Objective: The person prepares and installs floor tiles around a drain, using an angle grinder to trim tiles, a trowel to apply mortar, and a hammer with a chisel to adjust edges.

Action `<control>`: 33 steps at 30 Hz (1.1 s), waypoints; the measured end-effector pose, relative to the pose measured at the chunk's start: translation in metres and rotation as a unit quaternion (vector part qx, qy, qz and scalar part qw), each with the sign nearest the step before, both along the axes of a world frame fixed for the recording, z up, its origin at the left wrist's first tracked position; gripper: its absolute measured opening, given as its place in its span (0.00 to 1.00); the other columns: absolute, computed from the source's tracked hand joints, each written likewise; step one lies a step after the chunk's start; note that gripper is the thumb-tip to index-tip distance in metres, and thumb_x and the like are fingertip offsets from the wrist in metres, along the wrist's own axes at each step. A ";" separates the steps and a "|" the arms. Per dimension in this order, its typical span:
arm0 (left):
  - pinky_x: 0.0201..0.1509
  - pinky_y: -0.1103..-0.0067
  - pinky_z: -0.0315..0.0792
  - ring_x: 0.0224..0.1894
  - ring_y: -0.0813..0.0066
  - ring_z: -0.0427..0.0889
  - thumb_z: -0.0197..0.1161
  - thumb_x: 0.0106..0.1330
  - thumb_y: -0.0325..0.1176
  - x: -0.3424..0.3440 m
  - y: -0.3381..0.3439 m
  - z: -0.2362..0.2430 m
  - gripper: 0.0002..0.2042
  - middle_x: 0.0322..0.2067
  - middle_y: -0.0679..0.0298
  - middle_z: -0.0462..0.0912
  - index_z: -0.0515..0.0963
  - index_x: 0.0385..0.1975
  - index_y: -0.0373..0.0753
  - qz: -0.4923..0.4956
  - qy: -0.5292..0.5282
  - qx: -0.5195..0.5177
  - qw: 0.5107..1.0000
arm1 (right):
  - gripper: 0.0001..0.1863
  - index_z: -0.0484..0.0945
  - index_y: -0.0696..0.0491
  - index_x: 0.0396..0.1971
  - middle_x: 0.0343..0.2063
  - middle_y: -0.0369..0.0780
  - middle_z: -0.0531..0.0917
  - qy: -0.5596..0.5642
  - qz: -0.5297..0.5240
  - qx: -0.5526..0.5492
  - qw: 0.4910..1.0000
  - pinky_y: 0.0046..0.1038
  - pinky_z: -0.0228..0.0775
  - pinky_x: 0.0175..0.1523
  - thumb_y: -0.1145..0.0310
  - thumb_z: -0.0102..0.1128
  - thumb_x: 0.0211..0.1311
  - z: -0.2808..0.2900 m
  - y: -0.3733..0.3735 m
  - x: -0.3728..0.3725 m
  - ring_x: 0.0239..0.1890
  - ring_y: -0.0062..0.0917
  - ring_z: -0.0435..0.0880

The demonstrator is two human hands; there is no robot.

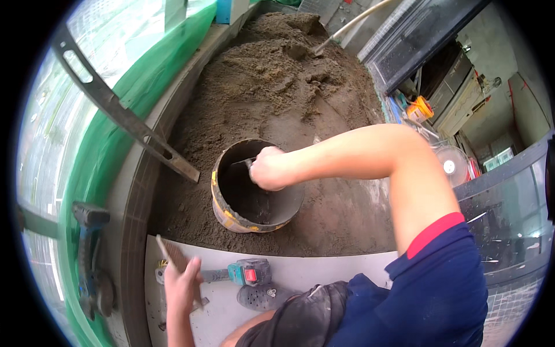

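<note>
My right hand [270, 169] reaches into a round bucket [228, 218] and is closed around the handle of a trowel [241, 162], whose blade is partly hidden inside. Wet grey mortar [260, 205] coats the bucket's inner wall and bottom. Lower left, my left hand [182, 284] grips a narrow, flat brownish strip, seemingly a piece of tile [171, 253], held tilted above a pale slab [217, 312]. Behind that hand, a teal cordless power tool [245, 272] rests on the slab beside my grey clog [263, 296].
Damp sand [248, 75] is heaped beyond the bucket, with a long-handled tool [352, 23] stuck in it. A long metal level [115, 110] leans at the left by green netting [87, 173]. Another battery tool [89, 254] stands on the left ledge. A fan [451, 165] and orange bucket [420, 109] are at right.
</note>
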State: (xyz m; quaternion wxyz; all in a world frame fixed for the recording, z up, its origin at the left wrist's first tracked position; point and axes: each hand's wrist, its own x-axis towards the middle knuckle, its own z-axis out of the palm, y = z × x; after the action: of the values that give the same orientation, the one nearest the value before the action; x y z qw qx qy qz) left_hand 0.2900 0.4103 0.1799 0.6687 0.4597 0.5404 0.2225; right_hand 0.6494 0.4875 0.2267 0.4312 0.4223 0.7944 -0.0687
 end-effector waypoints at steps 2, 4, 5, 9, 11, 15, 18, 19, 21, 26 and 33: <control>0.30 0.79 0.71 0.23 0.80 0.74 0.71 0.68 0.42 0.062 0.018 -0.011 0.15 0.22 0.70 0.75 0.74 0.34 0.39 0.023 -0.039 -0.024 0.999 | 0.09 0.91 0.50 0.35 0.36 0.39 0.92 -0.035 -0.008 0.000 0.999 0.37 0.83 0.39 0.67 0.68 0.53 -0.030 -0.005 -0.003 0.39 0.35 0.91; 0.29 0.79 0.70 0.23 0.80 0.73 0.72 0.68 0.42 0.095 0.024 -0.019 0.15 0.22 0.70 0.75 0.73 0.33 0.40 0.028 -0.065 -0.022 0.997 | 0.12 0.91 0.51 0.40 0.39 0.40 0.91 -0.105 0.054 0.017 0.993 0.43 0.83 0.39 0.66 0.69 0.56 -0.051 -0.013 -0.019 0.42 0.37 0.90; 0.29 0.80 0.69 0.23 0.80 0.73 0.73 0.67 0.41 0.108 0.025 -0.024 0.16 0.23 0.70 0.74 0.73 0.34 0.40 0.024 -0.086 -0.028 0.996 | 0.13 0.91 0.52 0.40 0.39 0.40 0.91 -0.098 0.042 0.015 0.994 0.42 0.83 0.38 0.66 0.69 0.56 -0.057 -0.015 -0.015 0.42 0.37 0.90; 0.27 0.81 0.69 0.24 0.81 0.73 0.80 0.59 0.34 0.133 0.021 -0.032 0.20 0.27 0.69 0.76 0.70 0.38 0.38 0.073 -0.119 -0.041 0.989 | 0.13 0.91 0.52 0.40 0.38 0.41 0.91 -0.113 0.049 -0.051 0.991 0.42 0.84 0.37 0.67 0.70 0.55 -0.049 -0.015 -0.012 0.42 0.37 0.91; 0.27 0.81 0.69 0.24 0.81 0.73 0.80 0.59 0.33 0.137 0.018 -0.030 0.20 0.28 0.69 0.76 0.71 0.38 0.38 0.076 -0.119 -0.045 0.989 | 0.12 0.91 0.52 0.39 0.39 0.41 0.91 -0.087 0.003 -0.074 0.993 0.43 0.84 0.37 0.67 0.70 0.55 -0.045 -0.027 -0.005 0.43 0.36 0.91; 0.29 0.81 0.71 0.25 0.80 0.74 0.80 0.60 0.33 0.137 0.014 -0.032 0.20 0.28 0.68 0.77 0.71 0.38 0.37 0.090 -0.119 -0.053 0.987 | 0.11 0.91 0.52 0.38 0.40 0.41 0.91 -0.056 -0.034 -0.112 0.992 0.38 0.85 0.41 0.68 0.69 0.55 -0.026 -0.037 -0.012 0.44 0.34 0.91; 0.30 0.80 0.73 0.26 0.79 0.76 0.80 0.59 0.33 0.136 0.013 -0.038 0.20 0.29 0.67 0.77 0.72 0.39 0.37 0.081 -0.120 -0.059 0.988 | 0.13 0.91 0.51 0.39 0.39 0.39 0.91 -0.040 -0.063 -0.137 0.988 0.36 0.85 0.44 0.69 0.72 0.52 -0.031 -0.041 -0.014 0.44 0.33 0.91; 0.30 0.80 0.73 0.26 0.79 0.76 0.80 0.59 0.33 0.136 0.012 -0.039 0.20 0.29 0.67 0.77 0.72 0.39 0.36 0.081 -0.115 -0.055 0.988 | 0.13 0.91 0.51 0.40 0.39 0.39 0.91 -0.040 -0.068 -0.147 0.986 0.36 0.85 0.44 0.69 0.72 0.52 -0.024 -0.038 -0.018 0.44 0.33 0.91; 0.30 0.80 0.74 0.26 0.79 0.76 0.80 0.59 0.34 0.137 0.012 -0.041 0.20 0.30 0.67 0.77 0.72 0.39 0.36 0.083 -0.113 -0.052 0.989 | 0.14 0.91 0.51 0.40 0.38 0.40 0.91 -0.037 -0.085 -0.159 0.983 0.37 0.84 0.44 0.70 0.72 0.50 -0.020 -0.035 -0.020 0.44 0.34 0.91; 0.31 0.80 0.75 0.27 0.79 0.77 0.81 0.58 0.33 0.128 0.013 -0.044 0.21 0.29 0.67 0.77 0.72 0.40 0.36 0.093 -0.132 -0.055 0.985 | 0.14 0.90 0.56 0.38 0.36 0.46 0.90 -0.042 -0.116 -0.257 0.958 0.41 0.81 0.41 0.72 0.68 0.49 -0.037 -0.011 -0.022 0.40 0.40 0.90; 0.33 0.77 0.78 0.29 0.73 0.79 0.41 0.81 0.59 0.055 0.009 -0.023 0.32 0.33 0.62 0.75 0.73 0.55 0.29 0.207 -0.185 -0.094 0.956 | 0.16 0.83 0.52 0.39 0.22 0.33 0.81 0.235 -0.406 -0.298 0.832 0.27 0.69 0.25 0.60 0.73 0.53 0.014 0.014 0.071 0.21 0.20 0.79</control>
State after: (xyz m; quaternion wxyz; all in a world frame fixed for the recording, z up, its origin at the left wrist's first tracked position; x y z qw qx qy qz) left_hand 0.3447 0.4193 0.1570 0.7363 0.2239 0.5091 0.3855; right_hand 0.7207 0.5012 0.2412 0.2699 0.5288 0.5701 -0.5679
